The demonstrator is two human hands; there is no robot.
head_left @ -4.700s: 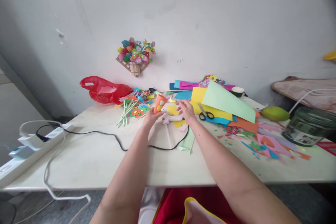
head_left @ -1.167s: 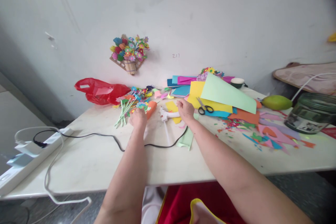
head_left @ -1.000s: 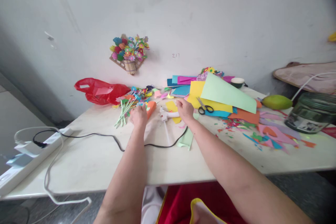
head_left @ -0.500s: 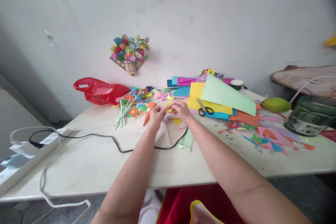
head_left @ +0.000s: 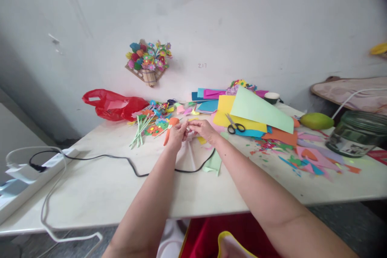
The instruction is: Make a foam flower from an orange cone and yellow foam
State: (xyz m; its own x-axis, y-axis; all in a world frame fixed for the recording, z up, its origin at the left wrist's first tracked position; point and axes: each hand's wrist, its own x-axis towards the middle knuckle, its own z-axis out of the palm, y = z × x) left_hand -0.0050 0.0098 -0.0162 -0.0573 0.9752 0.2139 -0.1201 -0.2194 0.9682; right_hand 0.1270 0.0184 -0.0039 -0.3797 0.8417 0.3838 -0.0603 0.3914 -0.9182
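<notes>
My left hand (head_left: 178,134) and my right hand (head_left: 203,130) meet over the middle of the table, both with fingers pinched together. What lies between their fingertips is mostly hidden and too small to name. Beside my left hand is an orange part (head_left: 166,137) of what looks like a glue gun, partly covered by the hand. A pale, translucent stick (head_left: 191,155) extends toward me below the hands. Foam flowers (head_left: 155,130) and pale green stems (head_left: 139,131) lie left of my left hand. Black-handled scissors (head_left: 236,128) rest on yellow foam sheets (head_left: 222,119) to the right.
A black cord (head_left: 121,157) runs from the power strip (head_left: 30,185) across the table below my hands. A red plastic bag (head_left: 111,105) sits back left. Foam scraps (head_left: 314,159), a green fruit (head_left: 317,121) and a glass jar (head_left: 356,133) occupy the right side.
My hands have drawn closer together, the right moving left toward the left hand. The yellow piece that showed by the right fingertips is now largely out of sight.
</notes>
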